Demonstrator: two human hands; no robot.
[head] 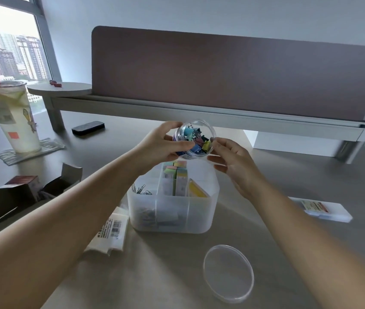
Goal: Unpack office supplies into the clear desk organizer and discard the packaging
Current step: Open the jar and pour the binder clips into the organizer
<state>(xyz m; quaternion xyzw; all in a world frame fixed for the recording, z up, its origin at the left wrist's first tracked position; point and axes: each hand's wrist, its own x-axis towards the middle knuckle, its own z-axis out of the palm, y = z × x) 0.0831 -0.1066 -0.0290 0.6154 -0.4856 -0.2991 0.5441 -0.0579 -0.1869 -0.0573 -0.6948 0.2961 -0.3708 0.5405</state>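
I have the tub of binder clips (193, 139) at the centre of the frame, above the desk organizer (172, 204), mouth tipped toward me. My left hand (161, 144) is curled round its wall; my right hand (228, 157) sits at the rim with loose fingers, touching at most. The lid (228, 273) lies on the desk at lower right. I judge the tub light, rigid and slick, so the hold belongs around the side wall, not the rim. The clips look small and hard; they should pour freely, though tangled handles could snag them.
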